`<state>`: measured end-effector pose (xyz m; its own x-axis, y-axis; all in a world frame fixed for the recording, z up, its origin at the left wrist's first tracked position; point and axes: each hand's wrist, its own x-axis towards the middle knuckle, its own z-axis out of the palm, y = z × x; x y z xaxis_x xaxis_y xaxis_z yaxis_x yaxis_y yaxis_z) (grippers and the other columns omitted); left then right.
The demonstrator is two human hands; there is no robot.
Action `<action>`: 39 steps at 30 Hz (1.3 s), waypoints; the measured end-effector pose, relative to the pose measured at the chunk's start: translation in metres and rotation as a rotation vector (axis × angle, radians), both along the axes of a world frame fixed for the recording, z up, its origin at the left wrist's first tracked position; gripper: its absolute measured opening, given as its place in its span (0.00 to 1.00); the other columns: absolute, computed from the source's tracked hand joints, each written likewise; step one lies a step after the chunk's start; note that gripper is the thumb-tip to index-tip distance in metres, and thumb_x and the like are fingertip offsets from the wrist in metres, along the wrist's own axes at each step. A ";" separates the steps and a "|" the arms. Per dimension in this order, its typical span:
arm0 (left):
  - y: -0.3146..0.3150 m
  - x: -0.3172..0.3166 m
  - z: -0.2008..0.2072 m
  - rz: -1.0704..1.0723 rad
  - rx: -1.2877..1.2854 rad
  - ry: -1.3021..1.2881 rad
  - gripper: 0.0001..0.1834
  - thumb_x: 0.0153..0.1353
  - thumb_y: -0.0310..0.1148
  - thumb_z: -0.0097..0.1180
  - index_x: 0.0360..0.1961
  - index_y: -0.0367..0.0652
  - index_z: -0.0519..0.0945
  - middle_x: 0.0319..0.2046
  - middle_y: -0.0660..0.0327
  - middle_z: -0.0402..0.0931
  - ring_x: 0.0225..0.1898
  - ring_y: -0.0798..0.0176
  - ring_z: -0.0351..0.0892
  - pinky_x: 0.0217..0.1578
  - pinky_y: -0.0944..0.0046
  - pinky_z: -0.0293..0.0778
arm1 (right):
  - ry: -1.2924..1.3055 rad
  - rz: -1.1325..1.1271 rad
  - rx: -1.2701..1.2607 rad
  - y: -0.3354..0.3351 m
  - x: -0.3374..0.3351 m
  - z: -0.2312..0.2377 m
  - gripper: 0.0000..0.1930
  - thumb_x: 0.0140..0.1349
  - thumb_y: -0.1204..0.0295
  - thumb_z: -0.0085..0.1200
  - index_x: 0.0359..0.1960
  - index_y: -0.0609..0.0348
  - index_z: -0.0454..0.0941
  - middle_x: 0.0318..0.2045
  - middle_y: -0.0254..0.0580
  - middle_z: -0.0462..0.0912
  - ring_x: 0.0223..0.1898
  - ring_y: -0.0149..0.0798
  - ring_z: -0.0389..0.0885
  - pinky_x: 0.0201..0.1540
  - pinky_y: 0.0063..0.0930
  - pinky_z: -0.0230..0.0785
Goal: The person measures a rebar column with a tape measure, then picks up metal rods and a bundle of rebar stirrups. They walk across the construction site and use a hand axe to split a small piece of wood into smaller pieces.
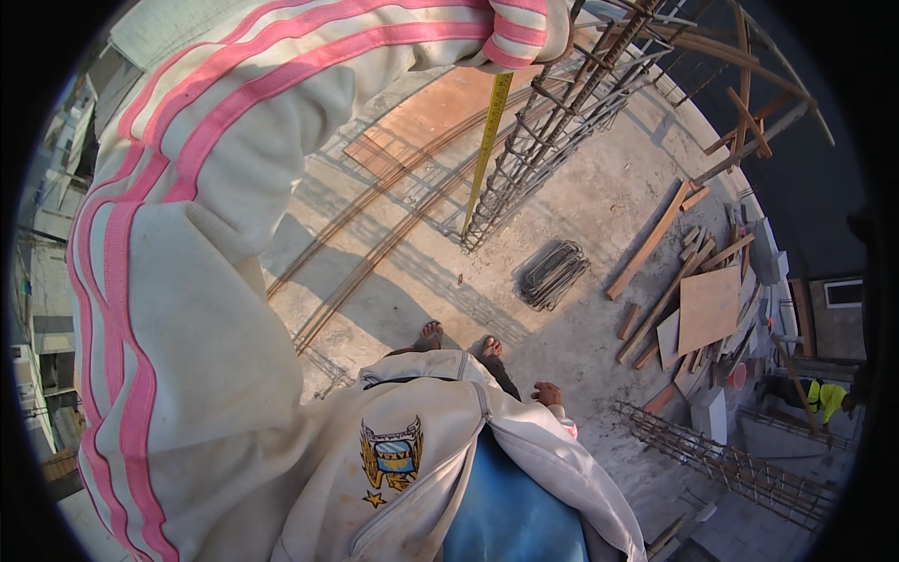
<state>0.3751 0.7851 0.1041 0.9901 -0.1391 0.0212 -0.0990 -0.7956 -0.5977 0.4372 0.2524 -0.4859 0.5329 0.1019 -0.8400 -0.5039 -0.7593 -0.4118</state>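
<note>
We see the yellow steel measuring tape (489, 140) hanging from our raised left hand (552, 33), its grip hidden by the cuff, running alongside the upright rebar column cage (562, 122); our right hand (547, 393) hangs loose, farther away.

Rusty steel rebar cage (562, 122), rough concrete slab (562, 225)

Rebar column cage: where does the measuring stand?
Done: the rebar cage stands tied on the slab. In hand: the left hand, raised, holds a yellow tape measure hanging beside it. Left: the right hand hangs idle; loose stirrups lie unused.
</note>
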 end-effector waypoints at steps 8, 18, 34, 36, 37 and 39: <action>0.004 0.004 0.000 -0.021 0.007 0.009 0.05 0.56 0.35 0.72 0.31 0.46 0.90 0.30 0.61 0.85 0.39 0.61 0.87 0.39 0.58 0.80 | -0.060 0.055 0.050 0.015 -0.002 -0.007 0.13 0.66 0.63 0.56 0.44 0.57 0.83 0.26 0.45 0.83 0.13 0.33 0.67 0.13 0.34 0.60; 0.008 0.011 0.000 -0.051 0.026 0.022 0.05 0.56 0.35 0.72 0.31 0.47 0.90 0.30 0.62 0.85 0.40 0.61 0.87 0.40 0.59 0.81 | 0.021 -0.051 0.012 0.020 -0.017 -0.014 0.12 0.67 0.63 0.55 0.44 0.56 0.84 0.25 0.45 0.83 0.12 0.34 0.67 0.13 0.34 0.60; 0.010 0.016 -0.003 -0.073 0.047 0.026 0.04 0.56 0.35 0.72 0.31 0.48 0.90 0.31 0.63 0.86 0.41 0.62 0.87 0.40 0.59 0.81 | -0.064 -0.053 0.115 0.054 -0.009 0.005 0.11 0.67 0.63 0.55 0.42 0.55 0.83 0.24 0.43 0.83 0.12 0.31 0.66 0.13 0.32 0.58; 0.010 0.018 -0.003 -0.079 0.054 0.028 0.04 0.56 0.35 0.72 0.31 0.48 0.90 0.31 0.63 0.86 0.41 0.62 0.87 0.40 0.59 0.81 | -0.100 -0.041 0.190 0.070 0.002 0.015 0.11 0.67 0.63 0.56 0.41 0.56 0.83 0.24 0.43 0.82 0.12 0.30 0.67 0.13 0.31 0.58; 0.011 0.018 -0.004 -0.080 0.056 0.026 0.04 0.56 0.35 0.72 0.31 0.48 0.90 0.31 0.63 0.86 0.41 0.62 0.87 0.40 0.59 0.81 | -0.132 -0.021 0.232 0.078 0.008 0.021 0.11 0.67 0.62 0.56 0.40 0.57 0.83 0.24 0.42 0.82 0.13 0.30 0.67 0.13 0.31 0.58; 0.013 0.019 -0.004 -0.076 0.055 0.027 0.04 0.56 0.35 0.72 0.31 0.49 0.90 0.31 0.63 0.86 0.41 0.62 0.87 0.40 0.59 0.81 | -0.168 -0.006 0.270 0.094 0.020 0.033 0.12 0.67 0.62 0.56 0.40 0.58 0.83 0.23 0.41 0.82 0.13 0.30 0.67 0.14 0.30 0.58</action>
